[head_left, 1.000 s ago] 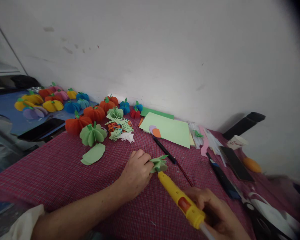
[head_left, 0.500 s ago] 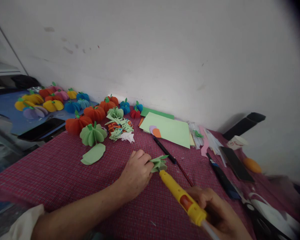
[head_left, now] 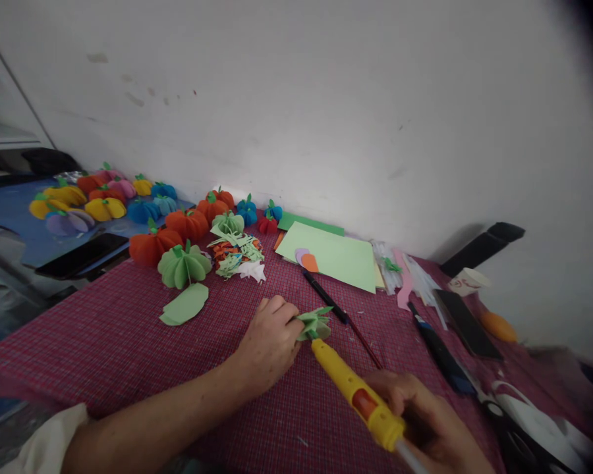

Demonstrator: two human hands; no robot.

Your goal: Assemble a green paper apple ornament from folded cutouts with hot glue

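Note:
Between its fingers, my left hand (head_left: 271, 336) holds a small light green paper pumpkin (head_left: 315, 324) with a darker green leaf on top. A yellow glue gun (head_left: 348, 383) is gripped in my right hand (head_left: 425, 418), a clear glue stick poking out of its rear. The gun's nozzle points at the near side of the pumpkin and looks to be touching it. To the left of my left hand, a stack of light green paper pieces (head_left: 185, 305) lies in front of a finished green paper pumpkin (head_left: 184, 264).
Paper scraps (head_left: 237, 253) and orange pumpkins (head_left: 186, 225) sit at the back left. Light green sheets (head_left: 333, 253), a black pen (head_left: 325, 296) and a red pencil (head_left: 364, 340) lie ahead. Right are glue sticks (head_left: 422, 280), a phone (head_left: 467, 324), a paper cup (head_left: 468, 282) and scissors (head_left: 511, 431).
The glue gun's tip has shifted slightly left and up against the paper pumpkin. My left hand and the pumpkin have barely moved.

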